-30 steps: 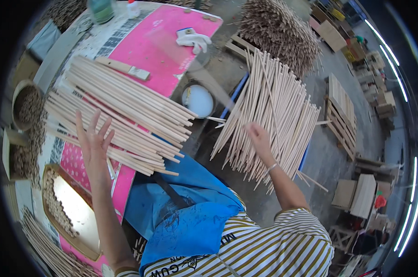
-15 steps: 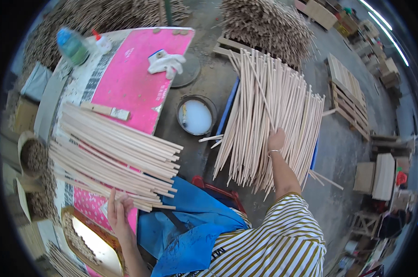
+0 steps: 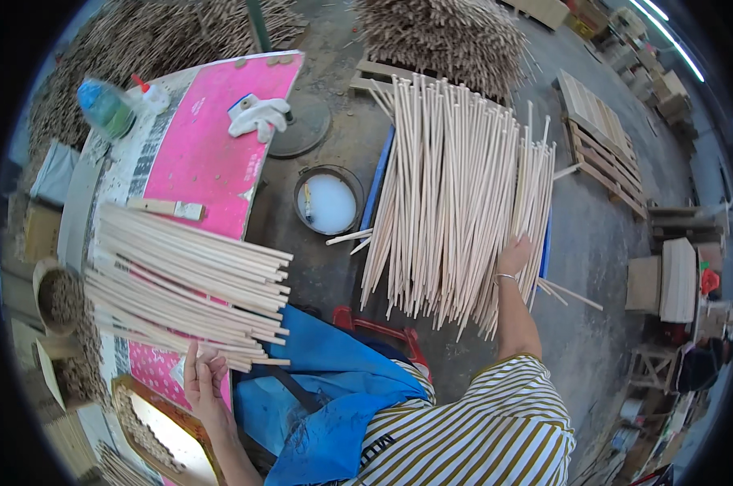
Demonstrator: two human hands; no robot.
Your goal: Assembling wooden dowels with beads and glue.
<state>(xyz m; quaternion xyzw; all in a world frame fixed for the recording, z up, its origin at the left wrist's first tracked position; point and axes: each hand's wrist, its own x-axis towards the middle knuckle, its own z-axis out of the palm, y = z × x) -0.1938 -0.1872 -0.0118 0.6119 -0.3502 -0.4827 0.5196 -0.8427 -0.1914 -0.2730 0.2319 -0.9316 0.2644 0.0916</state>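
A thick heap of pale wooden rods (image 3: 439, 194) lies in a blue-sided holder to my right. My right hand (image 3: 513, 255), with a bracelet at the wrist, is among the rods on the heap's right side, its fingers closed on some; how many is hidden. On the pink-topped table (image 3: 208, 138) a looser layer of similar rods (image 3: 188, 279) is spread, their ends jutting past the table's edge. My left hand (image 3: 205, 377) is raised beside the nearest of these, fingers stretched upward and apart, with nothing visible in it.
Between table and heap stands a bucket (image 3: 327, 202) of white liquid with a brush in it. A flat wooden-handled brush (image 3: 166, 208), white glove (image 3: 258, 117) and green bottle (image 3: 107, 109) lie or stand on the table. Behind are a stick pile (image 3: 447, 40) and pallets (image 3: 605, 162).
My right hand has moved rightward across the heap, and the slanting rod at its fingers no longer shows there. My left hand stays near the table rods. The view has shifted slightly.
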